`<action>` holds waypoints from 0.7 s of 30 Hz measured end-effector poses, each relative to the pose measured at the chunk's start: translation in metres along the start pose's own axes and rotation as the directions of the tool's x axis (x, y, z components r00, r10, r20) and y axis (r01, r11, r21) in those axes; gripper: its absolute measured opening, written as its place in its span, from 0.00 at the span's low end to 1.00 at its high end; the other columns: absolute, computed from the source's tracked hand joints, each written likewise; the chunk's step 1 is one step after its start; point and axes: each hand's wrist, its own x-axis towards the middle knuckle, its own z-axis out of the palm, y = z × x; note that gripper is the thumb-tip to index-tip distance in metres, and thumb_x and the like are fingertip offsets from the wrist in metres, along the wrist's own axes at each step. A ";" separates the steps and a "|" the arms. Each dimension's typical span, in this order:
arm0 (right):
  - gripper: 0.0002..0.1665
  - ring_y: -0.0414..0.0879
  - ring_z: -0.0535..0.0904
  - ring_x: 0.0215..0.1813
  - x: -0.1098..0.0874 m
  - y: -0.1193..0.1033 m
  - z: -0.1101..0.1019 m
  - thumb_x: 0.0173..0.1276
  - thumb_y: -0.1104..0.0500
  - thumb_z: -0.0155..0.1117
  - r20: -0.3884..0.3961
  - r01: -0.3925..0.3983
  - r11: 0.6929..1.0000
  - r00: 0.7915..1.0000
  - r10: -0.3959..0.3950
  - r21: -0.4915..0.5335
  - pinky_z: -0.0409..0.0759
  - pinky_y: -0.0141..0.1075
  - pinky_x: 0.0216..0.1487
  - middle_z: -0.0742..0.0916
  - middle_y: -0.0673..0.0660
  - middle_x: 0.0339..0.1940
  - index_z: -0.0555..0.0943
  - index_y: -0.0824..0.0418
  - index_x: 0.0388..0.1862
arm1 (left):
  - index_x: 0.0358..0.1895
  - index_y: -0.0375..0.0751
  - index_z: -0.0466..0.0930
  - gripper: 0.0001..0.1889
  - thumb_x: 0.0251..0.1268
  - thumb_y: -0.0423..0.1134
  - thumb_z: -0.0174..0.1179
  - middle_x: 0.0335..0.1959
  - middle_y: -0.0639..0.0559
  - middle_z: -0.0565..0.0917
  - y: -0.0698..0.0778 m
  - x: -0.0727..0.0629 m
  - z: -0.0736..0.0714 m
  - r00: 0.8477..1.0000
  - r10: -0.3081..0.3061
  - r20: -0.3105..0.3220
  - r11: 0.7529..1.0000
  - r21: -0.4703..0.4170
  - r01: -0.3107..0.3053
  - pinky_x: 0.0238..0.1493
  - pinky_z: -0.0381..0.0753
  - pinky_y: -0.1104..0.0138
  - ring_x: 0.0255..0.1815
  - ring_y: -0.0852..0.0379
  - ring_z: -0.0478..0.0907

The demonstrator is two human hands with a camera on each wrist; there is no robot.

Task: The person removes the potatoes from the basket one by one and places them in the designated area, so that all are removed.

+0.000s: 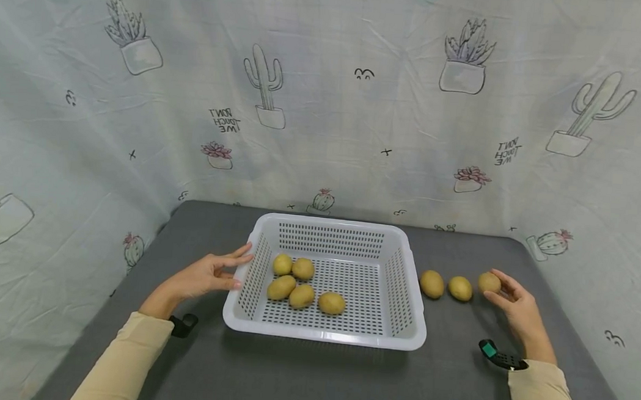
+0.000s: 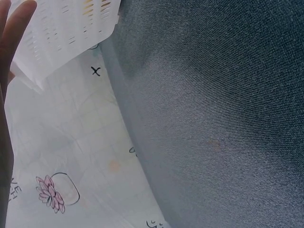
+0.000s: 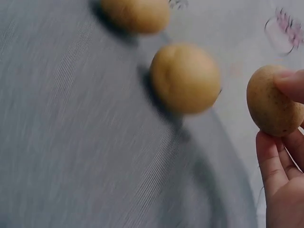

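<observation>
A white plastic basket (image 1: 323, 333) with slotted walls sits mid-table, several yellow-brown potatoes (image 1: 332, 303) lying in its left half. At its left rim is my left hand (image 1: 205, 275), fingers extended and spread, fingertips touching the edge. The left wrist view catches only part of that hand (image 2: 14, 33) beside the slotted wall. Off to the right, my right hand (image 1: 520, 310) pinches a potato (image 3: 270, 102) between thumb and fingertips. Two more potatoes, one near the basket (image 1: 431, 284) and one nearer that hand (image 1: 461, 289), rest on the table between basket and hand.
A dark grey cloth (image 1: 309, 383) covers the table. Pale curtains (image 1: 326, 102) printed with cacti and potted plants hang behind it and along both sides. Black bands (image 1: 183, 325) are on both wrists, below beige sleeves (image 1: 123, 359).
</observation>
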 end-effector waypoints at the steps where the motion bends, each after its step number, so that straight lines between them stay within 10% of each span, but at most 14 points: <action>1: 0.36 0.15 0.67 0.47 -0.001 0.003 -0.001 0.68 0.54 0.61 0.002 -0.022 1.000 1.000 0.022 -0.021 0.69 0.14 0.42 0.69 0.28 0.53 0.62 0.52 0.74 | 0.72 0.29 0.48 0.37 0.65 0.34 0.59 0.77 0.43 0.32 0.000 0.000 0.000 1.000 0.000 0.001 1.000 -0.001 0.000 0.50 0.79 0.68 0.59 0.38 0.74; 10: 0.43 0.14 0.59 0.45 0.004 0.015 0.004 0.68 0.47 0.61 0.029 -0.098 0.981 0.994 0.105 -0.165 0.64 0.17 0.40 0.68 0.72 0.68 0.59 0.66 0.73 | 0.72 0.29 0.48 0.37 0.65 0.33 0.59 0.77 0.43 0.32 -0.001 0.000 -0.001 1.000 -0.004 -0.002 1.000 0.001 0.004 0.50 0.79 0.69 0.59 0.37 0.74; 21: 0.41 0.13 0.59 0.44 0.008 0.019 0.004 0.70 0.51 0.59 0.050 -0.088 0.983 0.994 0.097 -0.161 0.64 0.15 0.39 0.67 0.78 0.66 0.57 0.71 0.72 | 0.72 0.29 0.48 0.37 0.65 0.32 0.59 0.77 0.42 0.32 0.000 0.000 0.000 1.000 0.001 0.002 1.000 -0.014 -0.001 0.50 0.80 0.67 0.59 0.34 0.73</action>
